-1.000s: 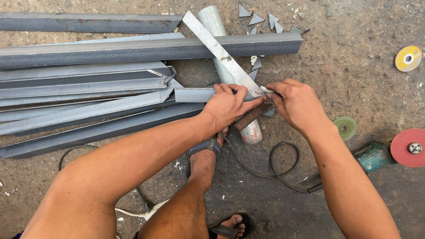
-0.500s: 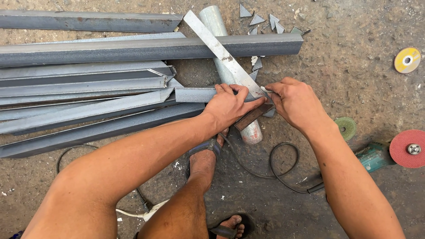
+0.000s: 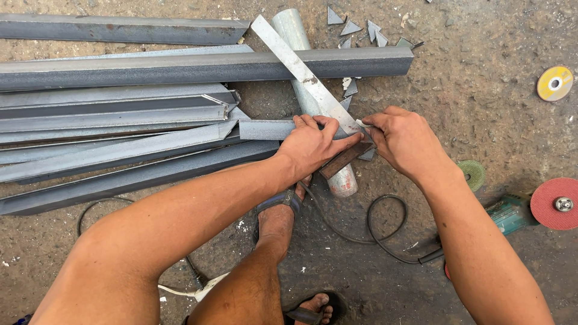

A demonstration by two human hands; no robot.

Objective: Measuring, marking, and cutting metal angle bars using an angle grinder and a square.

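On the concrete floor (image 3: 481, 72), both hands press a steel square against a short angle bar.

Largest are the long grey angle bars (image 3: 198, 66), stacked left of the short angle bar (image 3: 265, 129); they look heavy, stiff and sharp-edged. A pale round pipe (image 3: 295, 36) runs under the short bar, its cut end poking out just below. The short bar likely handles as rigid and weighty, best held on its flat flanges, away from the cut end. Across it lies the square (image 3: 301, 66), thin, flat, smooth and probably slippery. The left hand (image 3: 313, 144) pins bar and square with a flat, closed grip; the right hand (image 3: 406, 141) pinches narrowly at the square's edge, and what it holds I cannot tell. Small triangular offcuts (image 3: 349, 27) lie above.
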